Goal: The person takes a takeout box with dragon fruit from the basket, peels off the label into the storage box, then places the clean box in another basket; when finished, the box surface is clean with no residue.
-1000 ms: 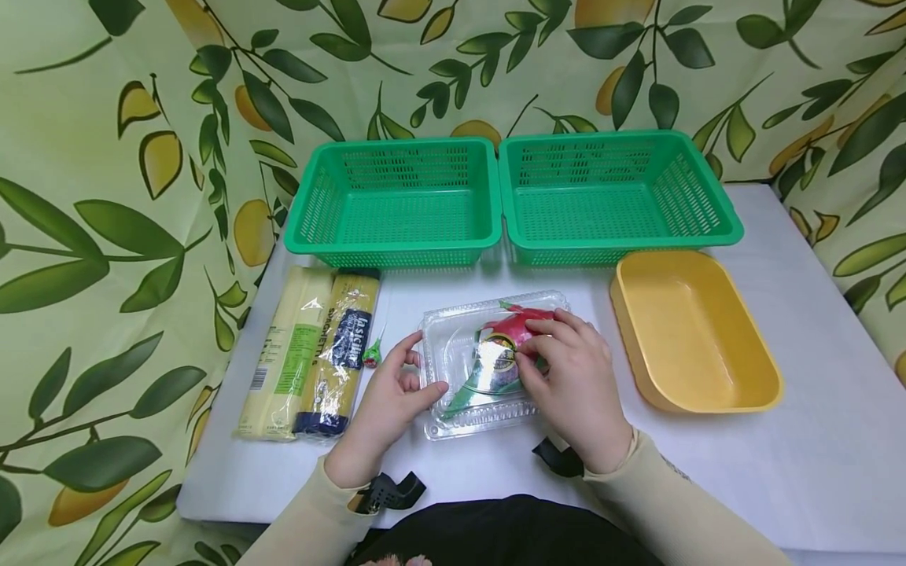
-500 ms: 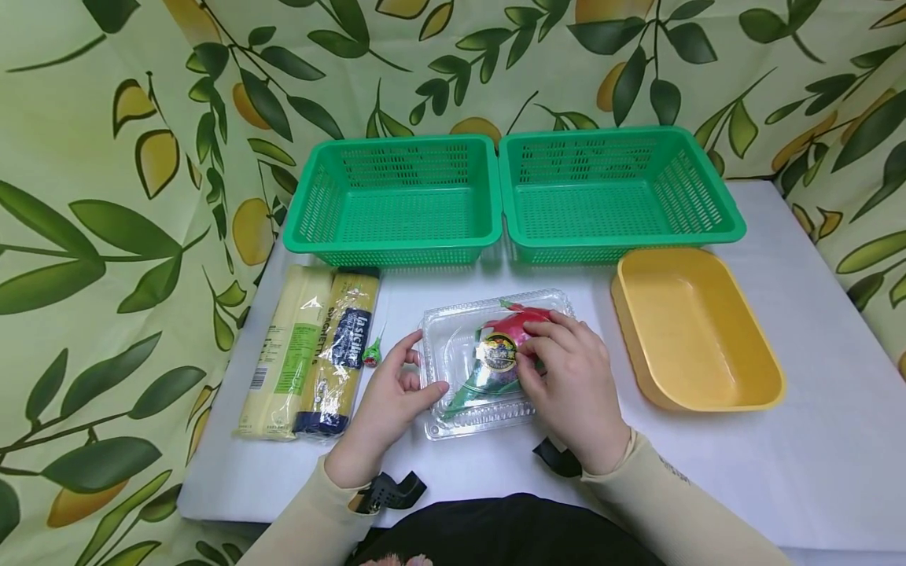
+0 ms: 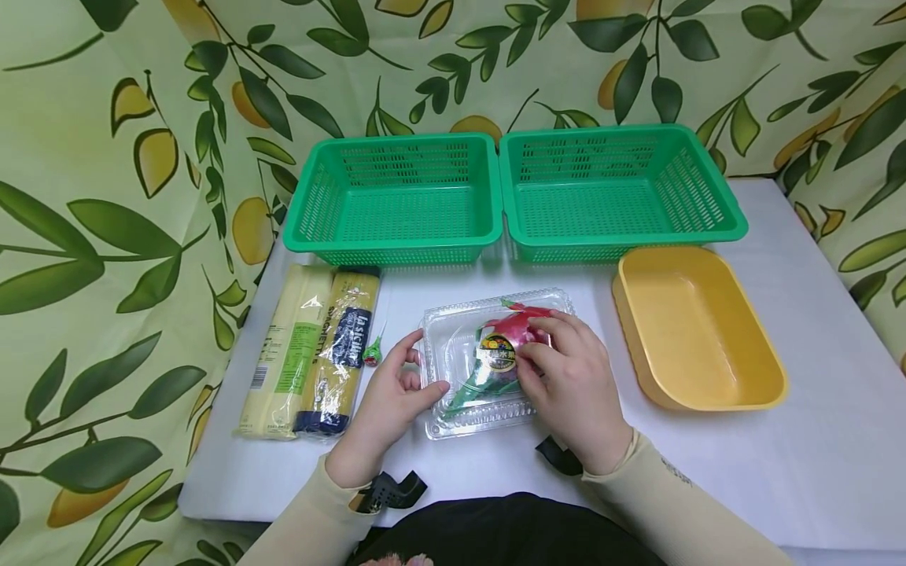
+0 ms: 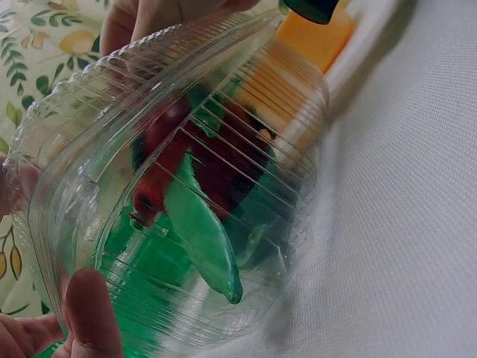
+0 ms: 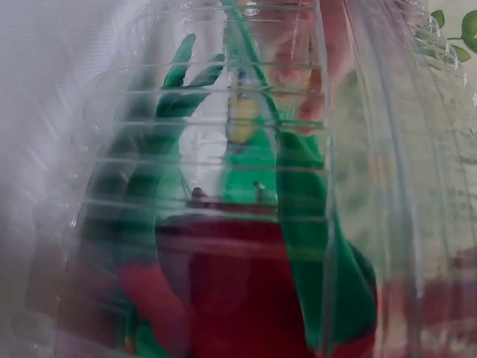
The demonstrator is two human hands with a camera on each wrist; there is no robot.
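Note:
A clear plastic clamshell box (image 3: pixel 453 330) with a lid lies slightly turned on the table in the head view. Inside is a red dragon fruit (image 3: pixel 506 324) with green scales, seen from the side in the left wrist view. A round black label (image 3: pixel 498 353) with yellow print is on the lid. My left hand (image 3: pixel 391 405) grips the box's left edge, thumb over the rim and fingers along the side. My right hand (image 3: pixel 576 385) lies over the right part of the lid. Its thumb and index fingertips meet at the label's right edge, seemingly pinching it. In the right wrist view, the fingertips are hidden.
Two green baskets (image 3: pixel 396 255) stand side by side at the back. A yellow tub (image 3: pixel 701 338) is right of the box. At left lie a pale noodle pack (image 3: pixel 286 354) and a spaghetti pack (image 3: pixel 347 346), with a small green-wrapped lollipop (image 3: pixel 372 352) beside them.
My right fingers shift slightly at the label, and more of the label shows than a second ago. The left hand and the box stay almost still.

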